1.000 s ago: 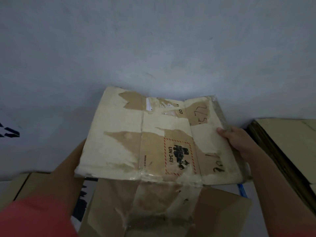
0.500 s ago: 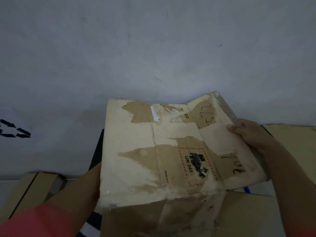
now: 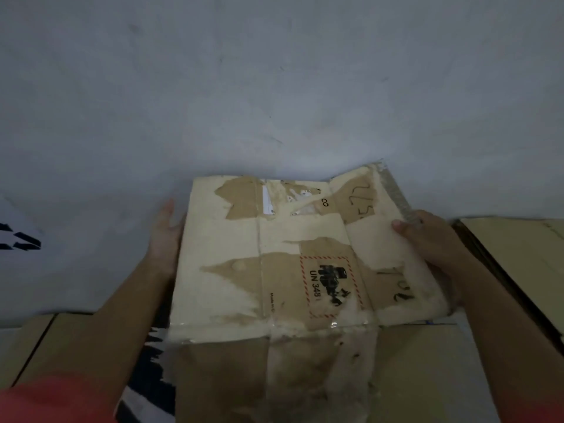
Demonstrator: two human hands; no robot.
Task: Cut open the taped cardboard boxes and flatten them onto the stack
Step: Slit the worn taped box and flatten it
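Gripping taped box (image 3: 293, 239), right hand (image 3: 427, 239), left hand (image 3: 164, 236) flat alongside

Left hand (image 3: 164, 235) flat, right hand (image 3: 428, 241) curled.

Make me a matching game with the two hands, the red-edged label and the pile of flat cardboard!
Things:
1. left hand
2. right hand
3. red-dashed label
4. flat cardboard stack

Places:
A. grips the box at its right edge
B. lies at the far right of the view
C. straight fingers against the box's left side
D. on the box's top face

Pairs: 1-C, 2-A, 3-D, 4-B
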